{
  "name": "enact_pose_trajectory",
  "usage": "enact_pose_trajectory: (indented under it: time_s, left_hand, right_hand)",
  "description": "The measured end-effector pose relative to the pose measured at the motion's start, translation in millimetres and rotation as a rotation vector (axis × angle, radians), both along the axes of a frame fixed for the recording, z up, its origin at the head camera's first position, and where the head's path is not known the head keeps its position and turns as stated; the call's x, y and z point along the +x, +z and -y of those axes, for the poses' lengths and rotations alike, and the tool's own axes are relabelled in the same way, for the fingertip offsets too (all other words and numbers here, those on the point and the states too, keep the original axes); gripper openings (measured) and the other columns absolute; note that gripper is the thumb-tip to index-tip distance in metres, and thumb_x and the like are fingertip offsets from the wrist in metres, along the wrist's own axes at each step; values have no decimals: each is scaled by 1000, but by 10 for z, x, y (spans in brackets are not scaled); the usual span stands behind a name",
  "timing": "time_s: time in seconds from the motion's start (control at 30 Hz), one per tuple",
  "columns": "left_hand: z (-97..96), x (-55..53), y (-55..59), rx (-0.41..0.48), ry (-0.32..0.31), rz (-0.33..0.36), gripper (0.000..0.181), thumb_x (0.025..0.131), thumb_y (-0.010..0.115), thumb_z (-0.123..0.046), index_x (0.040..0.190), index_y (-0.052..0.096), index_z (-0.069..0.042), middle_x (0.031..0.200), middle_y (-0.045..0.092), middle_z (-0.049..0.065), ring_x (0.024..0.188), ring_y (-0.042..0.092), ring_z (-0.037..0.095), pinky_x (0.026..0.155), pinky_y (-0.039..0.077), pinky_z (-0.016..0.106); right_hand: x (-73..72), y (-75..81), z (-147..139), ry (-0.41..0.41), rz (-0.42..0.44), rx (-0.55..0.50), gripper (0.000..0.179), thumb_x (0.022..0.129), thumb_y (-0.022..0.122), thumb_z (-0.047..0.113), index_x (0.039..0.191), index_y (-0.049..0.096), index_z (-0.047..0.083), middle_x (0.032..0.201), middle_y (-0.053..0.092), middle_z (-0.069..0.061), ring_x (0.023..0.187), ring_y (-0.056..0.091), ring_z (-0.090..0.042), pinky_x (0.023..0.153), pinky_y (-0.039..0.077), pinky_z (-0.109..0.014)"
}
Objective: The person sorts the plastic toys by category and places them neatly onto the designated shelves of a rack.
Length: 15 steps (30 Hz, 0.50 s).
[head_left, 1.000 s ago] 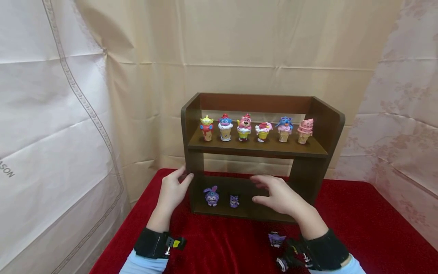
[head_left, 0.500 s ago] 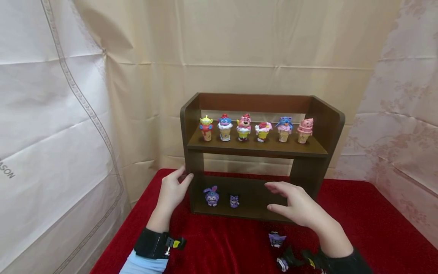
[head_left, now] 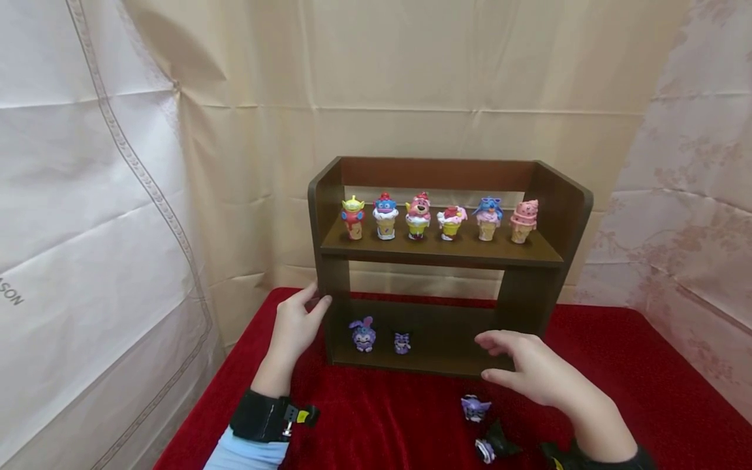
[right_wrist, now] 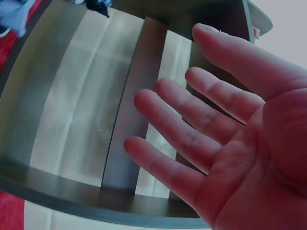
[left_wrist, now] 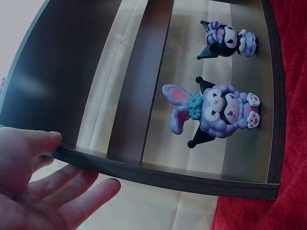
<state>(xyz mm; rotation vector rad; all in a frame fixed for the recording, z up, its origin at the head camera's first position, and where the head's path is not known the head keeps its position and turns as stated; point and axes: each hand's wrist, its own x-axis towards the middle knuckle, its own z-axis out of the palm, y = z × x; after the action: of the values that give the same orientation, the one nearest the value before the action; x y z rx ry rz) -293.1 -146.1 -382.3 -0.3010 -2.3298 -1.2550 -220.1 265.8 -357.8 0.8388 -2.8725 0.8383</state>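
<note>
My left hand (head_left: 296, 323) grips the left side panel of a dark brown wooden shelf (head_left: 440, 253), thumb on one side and fingers on the other. Just inside that panel, on the bottom board, stands a purple rabbit-eared figurine (head_left: 363, 336). To its right is a smaller purple and black figurine (head_left: 402, 343) with dark pointed ears. My right hand (head_left: 537, 369) hovers before the lower right of the shelf, fingers extended and palm bare in the right wrist view. Below it, on the red cloth, lie a purple figurine (head_left: 474, 408) and a black-eared figurine (head_left: 496, 444).
Several ice-cream-cone figurines (head_left: 418, 219) stand in a row on the upper board. Red velvet cloth (head_left: 364, 418) covers the table. Beige curtain (head_left: 423, 78) hangs behind, with a white sheet (head_left: 88, 228) at left and a floral one (head_left: 699, 196) at right.
My right hand has drawn back to the right and downward, away from the middle of the lower compartment. The left hand stays at the side panel, and the figurines stand as before.
</note>
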Motion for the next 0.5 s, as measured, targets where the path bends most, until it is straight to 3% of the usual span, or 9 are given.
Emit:
enact_pose_trajectory:
  time_s: [0.3, 0.5]
  left_hand:
    - [6, -7, -14, -6, 4, -8, 46, 98, 70, -17, 144, 61, -13, 130, 68, 11, 110, 70, 29, 84, 60, 43]
    - [5, -22, -10, -8, -3, -11, 46, 98, 70, -17, 143, 61, -12, 130, 68, 13, 109, 70, 29, 85, 60, 43]
  right_hand:
    - [12, -108, -75, 139, 69, 83, 30, 88, 81, 23, 115, 70, 19, 110, 69, 9, 98, 66, -11, 84, 60, -39]
    - [40, -165, -78, 246, 129, 109, 25, 89, 80, 15, 110, 72, 26, 105, 69, 14, 95, 66, -11, 81, 60, -36]
